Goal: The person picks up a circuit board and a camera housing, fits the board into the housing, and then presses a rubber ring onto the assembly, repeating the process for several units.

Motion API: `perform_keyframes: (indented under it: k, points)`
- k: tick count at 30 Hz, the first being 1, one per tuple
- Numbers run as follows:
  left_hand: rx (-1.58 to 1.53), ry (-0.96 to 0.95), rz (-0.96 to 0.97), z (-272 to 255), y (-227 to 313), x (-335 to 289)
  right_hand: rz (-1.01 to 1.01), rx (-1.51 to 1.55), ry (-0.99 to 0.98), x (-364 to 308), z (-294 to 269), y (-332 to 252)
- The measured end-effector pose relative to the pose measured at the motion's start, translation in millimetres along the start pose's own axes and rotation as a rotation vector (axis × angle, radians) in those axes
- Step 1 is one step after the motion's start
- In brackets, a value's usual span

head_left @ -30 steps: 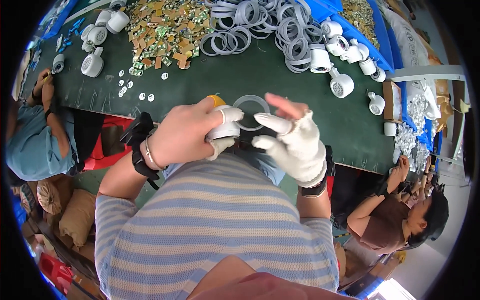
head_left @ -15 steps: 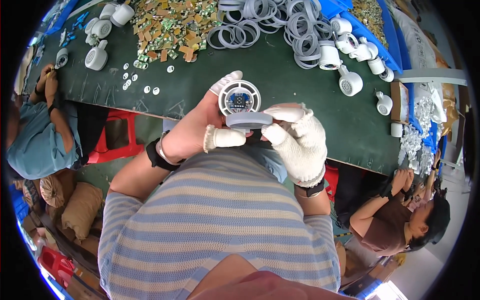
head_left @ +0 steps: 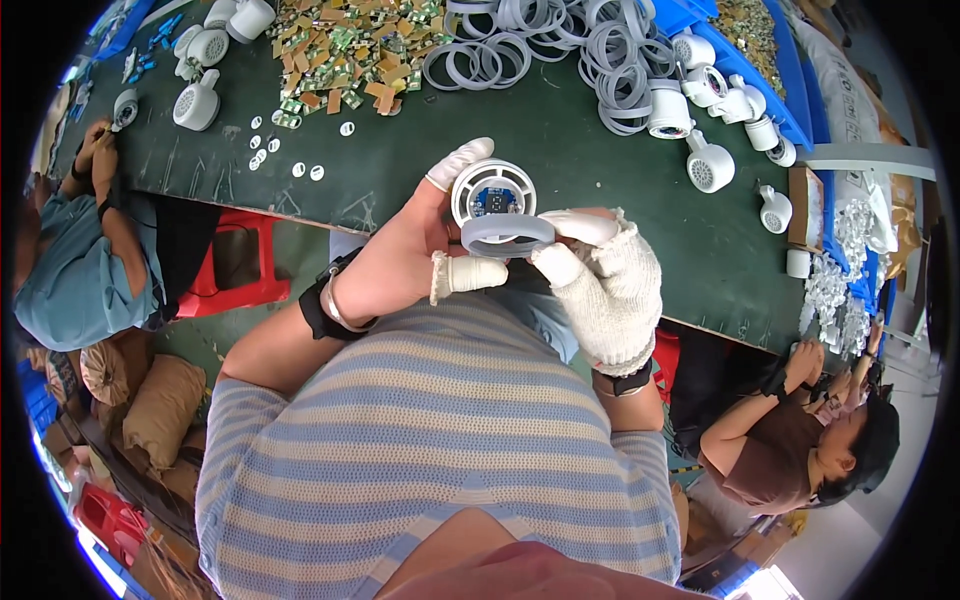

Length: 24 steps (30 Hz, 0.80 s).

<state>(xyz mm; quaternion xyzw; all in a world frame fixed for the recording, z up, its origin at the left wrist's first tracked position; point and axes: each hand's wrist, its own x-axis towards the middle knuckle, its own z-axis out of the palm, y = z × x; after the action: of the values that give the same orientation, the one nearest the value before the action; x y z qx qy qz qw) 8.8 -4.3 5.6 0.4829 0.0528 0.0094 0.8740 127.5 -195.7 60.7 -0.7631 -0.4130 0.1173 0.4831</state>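
Looking down from the head camera, the view shows a person in a striped shirt working above the near edge of a dark green bench (head_left: 560, 130). The left hand (head_left: 405, 255), bare but for white finger cots, is curled around a round white housing (head_left: 492, 192) with a blue circuit board showing inside its open face. Its thumb reaches across below the part and a capped fingertip stands up at the housing's ten o'clock. The right hand (head_left: 605, 285), in a white knit glove, pinches a grey ring (head_left: 507, 235) between thumb and forefinger, with the remaining fingers folded in.

The ring sits at six o'clock from the housing, touching or all but touching its lower rim. It is seen nearly edge-on, so its flat plane is tilted away from the housing's open face, not lying square on it. The ring's width runs from nine o'clock to three o'clock. The gloved hand grips its three o'clock end, and the left thumb lies just beneath its nine o'clock end.

Farther up the bench, at twelve o'clock, lies a heap of loose grey rings (head_left: 560, 50), with small circuit boards (head_left: 350, 50) at eleven o'clock and more white housings (head_left: 710, 165) at two o'clock. Other people sit at nine o'clock and four o'clock.
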Motion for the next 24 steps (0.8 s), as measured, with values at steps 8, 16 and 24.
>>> perform_keyframes:
  k: [8,16,24]
  points:
    - [0.006,0.027,0.041,-0.9,-6.8,-1.8,-0.027,-0.199,0.059,3.5,5.2,4.4]
    - [0.49,-0.137,0.313,0.6,-13.7,3.5,-0.23,-0.192,-0.038,20.3,28.3,19.5]
    - [0.96,0.097,0.178,-26.9,29.7,11.9,0.388,0.221,-0.011,32.5,-4.0,29.3]
